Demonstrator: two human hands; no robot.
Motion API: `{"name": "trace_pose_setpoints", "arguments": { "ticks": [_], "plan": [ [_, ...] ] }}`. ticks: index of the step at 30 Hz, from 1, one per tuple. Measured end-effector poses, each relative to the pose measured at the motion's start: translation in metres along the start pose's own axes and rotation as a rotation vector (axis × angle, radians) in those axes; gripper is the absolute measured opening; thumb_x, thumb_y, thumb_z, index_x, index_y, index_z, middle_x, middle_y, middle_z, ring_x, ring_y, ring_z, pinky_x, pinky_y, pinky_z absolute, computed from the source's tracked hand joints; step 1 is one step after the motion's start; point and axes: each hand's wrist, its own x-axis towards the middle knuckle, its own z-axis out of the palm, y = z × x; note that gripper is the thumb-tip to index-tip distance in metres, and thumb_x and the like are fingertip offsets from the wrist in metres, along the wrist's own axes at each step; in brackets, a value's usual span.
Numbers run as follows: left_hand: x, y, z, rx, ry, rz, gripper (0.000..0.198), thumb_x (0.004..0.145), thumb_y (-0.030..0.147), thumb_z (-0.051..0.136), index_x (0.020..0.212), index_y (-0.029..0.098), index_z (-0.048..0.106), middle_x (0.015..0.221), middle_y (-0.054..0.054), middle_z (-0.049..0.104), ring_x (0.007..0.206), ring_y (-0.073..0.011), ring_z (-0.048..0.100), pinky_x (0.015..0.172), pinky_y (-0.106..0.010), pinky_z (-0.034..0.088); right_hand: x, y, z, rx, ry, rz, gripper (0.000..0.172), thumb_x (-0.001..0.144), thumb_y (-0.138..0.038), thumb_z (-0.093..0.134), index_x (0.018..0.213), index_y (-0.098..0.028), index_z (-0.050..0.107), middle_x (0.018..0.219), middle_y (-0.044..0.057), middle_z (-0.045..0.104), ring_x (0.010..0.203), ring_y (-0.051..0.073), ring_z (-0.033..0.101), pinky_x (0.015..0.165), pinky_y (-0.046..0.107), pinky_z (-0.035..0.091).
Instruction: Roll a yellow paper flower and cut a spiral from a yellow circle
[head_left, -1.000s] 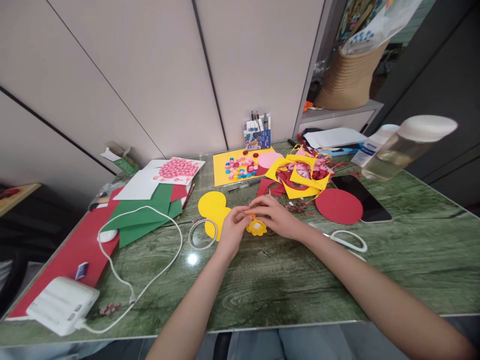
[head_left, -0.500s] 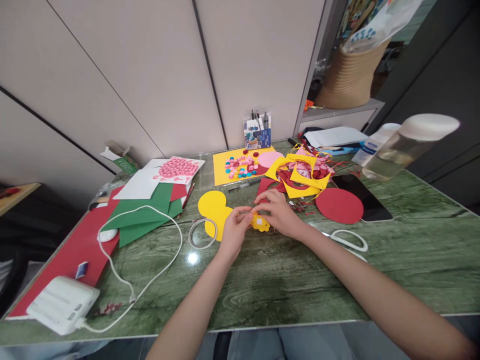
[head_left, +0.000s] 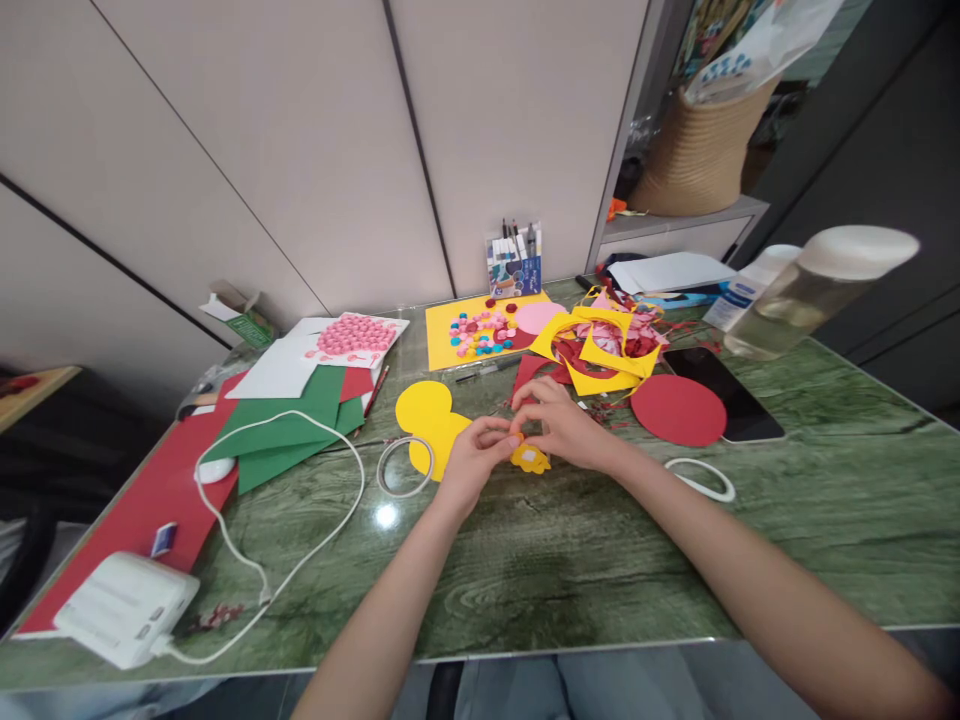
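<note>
My left hand (head_left: 471,458) and my right hand (head_left: 564,425) meet over the middle of the green table (head_left: 585,560). Both pinch a small yellow paper flower (head_left: 531,459) with a white square at its centre; the flower hangs just below my fingertips. A yellow paper cut-out of two joined circles (head_left: 426,412) lies just left of my left hand. A ring of tape (head_left: 402,467) sits beside it on the table.
Green and red sheets (head_left: 289,425), a white power bank (head_left: 124,607) with cable and a white mouse lie left. Yellow and red paper scraps (head_left: 600,350), a red disc (head_left: 677,410), a phone (head_left: 726,392), white scissors handles (head_left: 701,480) and a clear bottle (head_left: 810,290) lie right.
Both hands have shifted slightly right with the flower, and the flower has turned and now hangs lower right of the fingertips. Everything else has stayed put.
</note>
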Motion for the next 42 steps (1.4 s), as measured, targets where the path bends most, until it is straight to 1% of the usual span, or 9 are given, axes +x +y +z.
{"name": "trace_pose_setpoints", "arguments": {
  "ticks": [3,8,19,28,31,35,37,40,42],
  "plan": [
    [0.0,0.003,-0.001,0.015,-0.041,-0.043,0.035,0.062,0.031,0.076,0.087,0.014,0.059,0.073,-0.003,0.07,0.067,-0.0133,0.063,0.069,-0.027,0.049,-0.001,0.001,-0.002,0.025,-0.055,-0.002,0.004,0.075,-0.023,0.07,0.076,-0.021,0.067,0.099,0.005,0.054,0.1,0.022,0.045,0.09,0.04,0.035],
    [-0.001,0.009,0.0,0.059,-0.079,-0.106,0.035,0.058,0.03,0.078,0.082,0.014,0.058,0.068,-0.001,0.069,0.062,-0.0118,0.063,0.064,-0.024,0.05,-0.002,0.002,-0.004,0.067,-0.133,0.003,0.007,0.074,-0.024,0.07,0.073,-0.021,0.065,0.101,0.004,0.053,0.102,0.023,0.045,0.09,0.039,0.035],
    [0.0,0.001,-0.006,0.101,-0.125,-0.13,0.036,0.055,0.027,0.081,0.08,0.015,0.058,0.065,-0.001,0.07,0.06,-0.0129,0.065,0.065,-0.027,0.052,-0.004,-0.002,-0.005,0.13,-0.208,0.034,0.015,0.071,-0.028,0.071,0.067,-0.02,0.06,0.1,0.004,0.052,0.1,0.023,0.045,0.088,0.039,0.035],
    [0.0,0.006,-0.003,0.029,-0.036,-0.156,0.039,0.047,0.026,0.083,0.076,0.014,0.059,0.059,-0.001,0.069,0.054,-0.0131,0.064,0.061,-0.026,0.052,-0.003,-0.003,-0.004,0.251,-0.192,0.077,0.009,0.071,-0.022,0.07,0.071,-0.02,0.061,0.101,0.004,0.051,0.1,0.022,0.048,0.088,0.036,0.038],
    [0.001,0.006,-0.006,0.0,0.002,-0.133,0.04,0.048,0.027,0.083,0.078,0.014,0.06,0.062,-0.001,0.07,0.057,-0.0136,0.065,0.062,-0.027,0.052,-0.001,0.0,-0.008,0.318,-0.177,0.112,0.008,0.072,-0.023,0.068,0.078,-0.021,0.063,0.103,0.005,0.053,0.1,0.022,0.05,0.087,0.036,0.04],
    [0.005,0.005,-0.01,-0.044,0.064,-0.073,0.04,0.052,0.028,0.081,0.082,0.014,0.059,0.067,-0.001,0.071,0.061,-0.0117,0.065,0.066,-0.026,0.052,0.001,0.004,-0.014,0.428,-0.139,0.195,0.018,0.084,-0.034,0.053,0.093,-0.02,0.059,0.099,0.005,0.059,0.091,0.019,0.057,0.078,0.033,0.046],
    [0.006,0.004,-0.011,-0.058,0.092,-0.047,0.039,0.052,0.028,0.081,0.082,0.014,0.059,0.066,-0.001,0.07,0.059,-0.0108,0.064,0.066,-0.025,0.052,0.001,0.004,-0.014,0.466,-0.138,0.24,0.022,0.082,-0.037,0.055,0.096,-0.02,0.057,0.095,0.004,0.061,0.085,0.018,0.059,0.072,0.03,0.047],
    [0.007,0.002,-0.011,-0.063,0.135,-0.012,0.038,0.053,0.028,0.08,0.082,0.014,0.059,0.065,-0.001,0.07,0.058,-0.0111,0.064,0.065,-0.025,0.052,0.0,0.004,-0.009,0.489,-0.149,0.307,0.024,0.073,-0.036,0.065,0.089,-0.019,0.058,0.077,0.001,0.062,0.069,0.016,0.059,0.06,0.026,0.047],
    [0.007,0.003,-0.01,-0.056,0.162,0.015,0.037,0.054,0.028,0.08,0.082,0.015,0.058,0.068,-0.002,0.07,0.06,-0.0124,0.065,0.066,-0.026,0.052,-0.001,0.005,-0.004,0.504,-0.138,0.357,0.021,0.075,-0.037,0.063,0.082,-0.019,0.056,0.07,0.0,0.061,0.063,0.014,0.059,0.056,0.025,0.047]
  ]
}}
